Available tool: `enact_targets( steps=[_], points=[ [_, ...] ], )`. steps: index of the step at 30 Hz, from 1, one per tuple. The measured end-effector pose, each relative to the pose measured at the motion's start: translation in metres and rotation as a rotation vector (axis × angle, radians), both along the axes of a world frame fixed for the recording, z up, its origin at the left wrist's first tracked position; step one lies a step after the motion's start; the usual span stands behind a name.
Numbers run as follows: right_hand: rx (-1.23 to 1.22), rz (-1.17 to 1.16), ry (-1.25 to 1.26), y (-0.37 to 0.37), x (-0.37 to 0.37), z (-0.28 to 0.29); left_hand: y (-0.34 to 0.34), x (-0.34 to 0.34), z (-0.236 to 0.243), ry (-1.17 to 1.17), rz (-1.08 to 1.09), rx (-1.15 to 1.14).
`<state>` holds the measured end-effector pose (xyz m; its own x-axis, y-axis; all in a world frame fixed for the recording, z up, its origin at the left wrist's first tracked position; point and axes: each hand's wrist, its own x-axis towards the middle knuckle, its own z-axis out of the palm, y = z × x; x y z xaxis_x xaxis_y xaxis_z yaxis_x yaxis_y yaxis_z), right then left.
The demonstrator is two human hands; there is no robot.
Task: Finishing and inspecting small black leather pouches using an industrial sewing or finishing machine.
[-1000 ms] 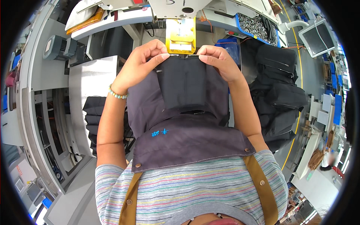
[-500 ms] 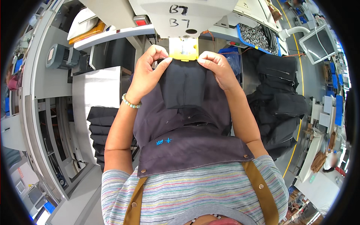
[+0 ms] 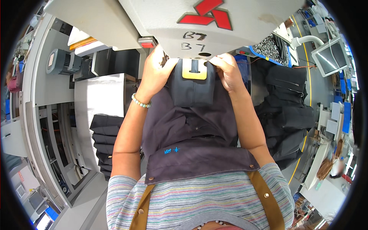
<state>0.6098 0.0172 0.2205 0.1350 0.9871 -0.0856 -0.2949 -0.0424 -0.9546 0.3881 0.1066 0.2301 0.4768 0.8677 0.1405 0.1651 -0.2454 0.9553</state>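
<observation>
A piece of black cloth [image 3: 191, 94], with a seam down its middle, hangs toward me from beneath a pale grey machine head [image 3: 165, 23]. Over the cloth's far part lies a yellow slotted plate [image 3: 194, 75]. At the cloth's upper left edge my left hand [image 3: 158, 69] pinches it between thumb and fingers; a beaded bracelet circles that wrist. My right hand [image 3: 229, 71] grips the upper right edge, its thumb close to the machine head. Some fingertips of both hands disappear behind the machine head's lower edge.
Folded black cloth pieces [image 3: 105, 134] are stacked at the left beside a white panel [image 3: 99, 94]. More black garments with zips [image 3: 285, 111] are heaped at the right. A blue tray of small metal parts [image 3: 272, 50] and a monitor [image 3: 329, 55] are at the far right.
The cloth and both hands have moved farther in under the machine head, and the yellow plate now overlaps the cloth. The view has shifted, with the machine head filling more of it.
</observation>
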Motion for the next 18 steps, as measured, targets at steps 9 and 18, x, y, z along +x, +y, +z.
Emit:
enact_targets(
  steps=[9,18],
  points=[
    [0.027,-0.099,0.112,0.004,-0.010,-0.002,0.005,0.002,-0.019,-0.129,-0.028,0.062],
    [0.066,-0.191,0.043,0.002,-0.016,-0.006,0.010,-0.003,-0.035,-0.125,-0.042,0.096]
  ],
)
